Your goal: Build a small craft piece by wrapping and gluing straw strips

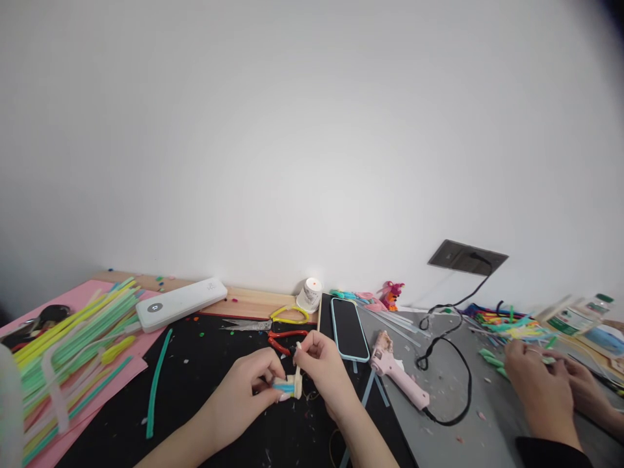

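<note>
My left hand (pixel 244 393) is closed, thumb and fingers pinching a small craft piece made of cream, blue and yellow pipe cleaners (pixel 287 388). At its right side, my right hand (pixel 322 367) pinches a cream strand standing up from the same piece. Just beyond the hands lie red-handled pliers (pixel 283 341), their jaws partly hidden behind my right fingers. Scissors with yellow handles (pixel 273 320) rest farther back. One teal pipe cleaner (pixel 158 383) lies on the black mat (pixel 190 364) to the left.
Pipe cleaners (pixel 88 351) are piled on pink sheets at left, near a white device (pixel 180 304). A paper cup (pixel 309 296), a phone (pixel 350 329) and a pink glue gun (pixel 400 377) with a black cord lie beyond and right. Another person's hands (pixel 541 383) work at far right.
</note>
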### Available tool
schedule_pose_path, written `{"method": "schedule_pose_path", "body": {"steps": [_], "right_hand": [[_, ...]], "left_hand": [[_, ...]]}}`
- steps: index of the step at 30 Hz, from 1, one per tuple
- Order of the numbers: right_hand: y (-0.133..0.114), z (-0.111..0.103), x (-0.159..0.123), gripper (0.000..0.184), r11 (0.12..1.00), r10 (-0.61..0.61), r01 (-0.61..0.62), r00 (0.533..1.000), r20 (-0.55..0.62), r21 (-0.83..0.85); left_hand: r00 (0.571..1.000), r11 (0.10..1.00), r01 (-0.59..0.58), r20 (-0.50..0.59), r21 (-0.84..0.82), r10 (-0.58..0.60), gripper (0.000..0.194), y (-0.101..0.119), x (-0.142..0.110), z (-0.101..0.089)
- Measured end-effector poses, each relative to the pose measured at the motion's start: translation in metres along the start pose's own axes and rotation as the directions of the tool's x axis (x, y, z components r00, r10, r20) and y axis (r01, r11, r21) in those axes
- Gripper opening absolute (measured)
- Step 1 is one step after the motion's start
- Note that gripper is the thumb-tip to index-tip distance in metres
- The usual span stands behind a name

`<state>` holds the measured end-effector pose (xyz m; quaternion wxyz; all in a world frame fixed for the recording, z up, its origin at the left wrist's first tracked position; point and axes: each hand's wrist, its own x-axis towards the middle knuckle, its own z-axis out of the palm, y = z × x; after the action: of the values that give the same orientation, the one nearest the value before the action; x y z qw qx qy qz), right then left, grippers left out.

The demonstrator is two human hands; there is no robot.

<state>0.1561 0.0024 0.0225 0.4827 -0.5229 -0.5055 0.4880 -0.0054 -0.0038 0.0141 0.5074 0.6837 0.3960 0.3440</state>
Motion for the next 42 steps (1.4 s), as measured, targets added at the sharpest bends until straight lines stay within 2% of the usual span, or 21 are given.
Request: {"method": "schedule_pose_path", "body": {"steps": [8,11,13,16,19,23,28,32,36,39,42], "right_hand": [[-0.004,0.0,-0.001,0.018,0.982,0.047,-0.063,0.995,0.093,0.18],[-0.006,-0.002,-0.002,0.01,0.987,0.048,-0.065,0.992,0.12,0.144],[-0.007,-0.004,-0.001,0.012,0.988,0.065,-0.081,0.99,0.124,0.13],[-0.006,-0.008,0.001,0.016,0.984,0.098,-0.114,0.988,0.12,0.136],[-0.004,-0.01,0.003,0.016,0.987,0.115,-0.125,0.987,0.108,0.096],[-0.004,-0.008,0.002,0.011,0.995,0.095,-0.097,0.989,0.109,0.006],[-0.002,-0.005,0.0,0.008,0.997,0.018,-0.006,0.989,0.143,-0.082],[0.001,-0.003,-0.001,0.01,0.985,-0.036,0.063,0.986,0.162,-0.163],[0.001,0.0,-0.002,0.007,0.986,0.034,0.001,0.977,0.209,-0.169],[0.0,0.001,-0.002,0.004,0.983,0.043,-0.007,0.979,0.199,-0.181],[-0.001,0.002,-0.003,0.017,0.994,0.029,-0.009,0.982,0.187,-0.109]], "left_hand": [[1.0,1.0,-0.011,-0.001,0.008,0.011,0.008,-0.001,-0.002,0.001],[1.0,0.998,0.027,-0.004,-0.061,-0.028,0.01,0.0,-0.002,0.001],[0.998,0.986,0.063,0.009,-0.154,-0.062,0.012,0.0,-0.001,0.001],[0.997,0.939,0.077,0.008,-0.335,-0.079,0.017,-0.002,0.002,0.0],[0.995,0.874,0.057,-0.039,-0.483,-0.086,0.026,-0.003,0.004,-0.002],[0.986,0.817,0.111,-0.041,-0.565,-0.162,0.04,0.0,0.003,-0.003],[0.972,0.683,0.172,0.007,-0.71,-0.237,0.047,0.0,0.002,-0.002],[0.97,0.614,0.182,0.038,-0.768,-0.24,0.044,-0.003,0.004,-0.003],[0.97,0.595,0.183,0.044,-0.782,-0.24,0.039,-0.003,0.003,-0.003],[0.973,0.6,0.176,0.045,-0.781,-0.227,0.033,-0.003,0.002,-0.003],[0.974,0.587,0.172,0.049,-0.791,-0.219,0.033,-0.003,0.003,-0.003]]}}
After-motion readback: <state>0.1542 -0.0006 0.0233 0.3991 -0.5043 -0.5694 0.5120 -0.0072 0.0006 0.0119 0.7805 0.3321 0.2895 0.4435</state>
